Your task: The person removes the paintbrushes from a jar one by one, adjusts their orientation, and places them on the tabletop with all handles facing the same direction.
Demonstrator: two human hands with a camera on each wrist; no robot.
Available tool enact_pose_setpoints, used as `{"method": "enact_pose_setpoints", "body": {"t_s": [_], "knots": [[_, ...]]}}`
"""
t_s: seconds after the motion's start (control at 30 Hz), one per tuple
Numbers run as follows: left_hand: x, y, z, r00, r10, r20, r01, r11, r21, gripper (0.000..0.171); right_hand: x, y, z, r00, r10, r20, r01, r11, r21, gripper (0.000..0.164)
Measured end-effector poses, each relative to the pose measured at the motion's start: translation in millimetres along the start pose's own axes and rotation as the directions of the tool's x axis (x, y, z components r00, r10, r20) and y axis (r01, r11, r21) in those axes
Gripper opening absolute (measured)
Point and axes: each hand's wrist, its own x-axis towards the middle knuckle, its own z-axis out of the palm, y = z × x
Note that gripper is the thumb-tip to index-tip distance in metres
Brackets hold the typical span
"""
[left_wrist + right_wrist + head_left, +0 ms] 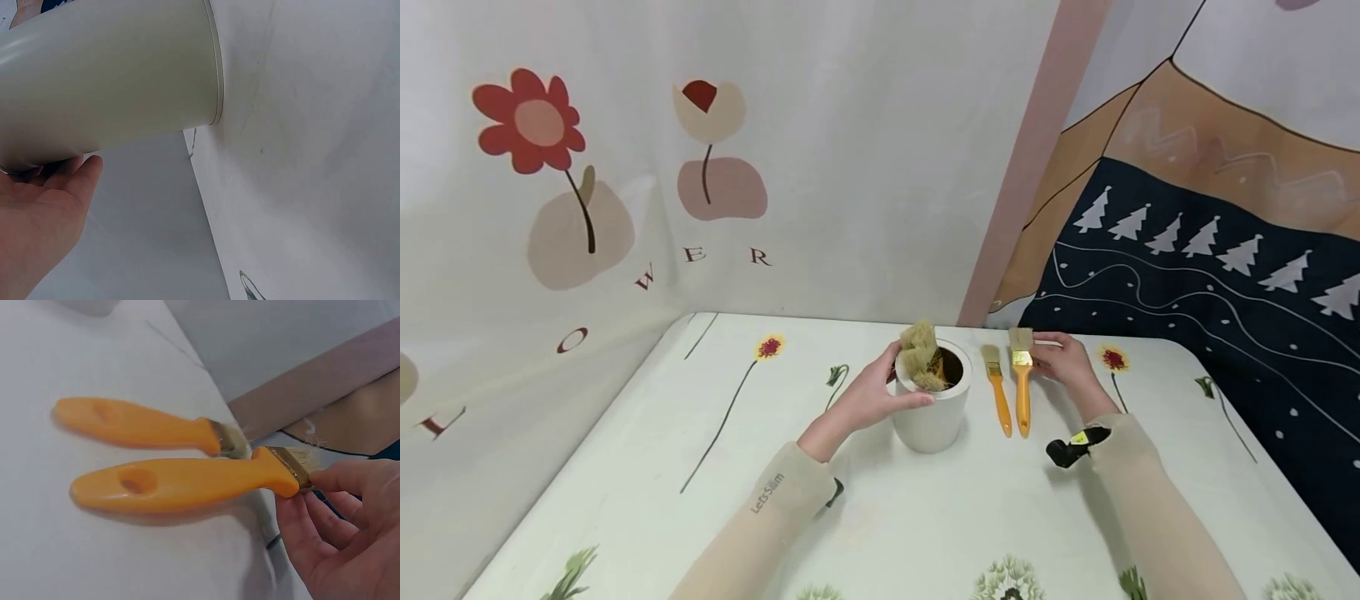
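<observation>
A white cylindrical container point(928, 427) stands on the table with pale bristle heads point(919, 354) sticking up from its mouth. My left hand point(877, 395) holds it near the rim, thumb across the front and fingers at the far left side. To its right lie two paintbrushes with orange handles, a narrower paintbrush point(1000, 400) and a wider paintbrush point(1023, 392), bristles pointing away. With thumb and fingers, my right hand point(1066, 364) pinches the wider one at its metal band, as the right wrist view shows up close. What lies deeper inside the container is hidden.
The white table point(865, 533) has a printed flower pattern. Behind it hangs a pale curtain point(865, 167), and a dark blue printed cloth point(1225, 300) hangs along the right side. A black strap point(1067, 450) sits at my right cuff.
</observation>
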Motion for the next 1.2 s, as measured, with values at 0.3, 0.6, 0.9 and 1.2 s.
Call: {"method": "enact_pose_setpoints", "body": {"t_s": [0.3,0.6,0.9,1.2], "knots": [[-1.1,3.2,-0.3,1.0,-0.007,-0.005,0.007,1.0,0.017,0.101,6,13,4,0.997,0.018,0.079,-0.014,0.999,-0.048,0.051],[-2.5,4.2,-0.5,1.0,-0.007,-0.005,0.007,1.0,0.015,0.102,6,16,8,0.998,0.008,0.054,-0.003,0.996,-0.088,0.044],[-0.5,2.8,1.2,1.0,0.006,-0.008,-0.006,1.0,0.02,0.1,0,8,13,0.998,0.063,-0.03,-0.067,0.978,-0.2,0.043],[-2.1,4.0,-0.1,1.0,0.009,-0.01,-0.008,1.0,0.023,0.102,-2,11,13,0.994,0.085,-0.072,-0.098,0.975,-0.197,0.041]]}}
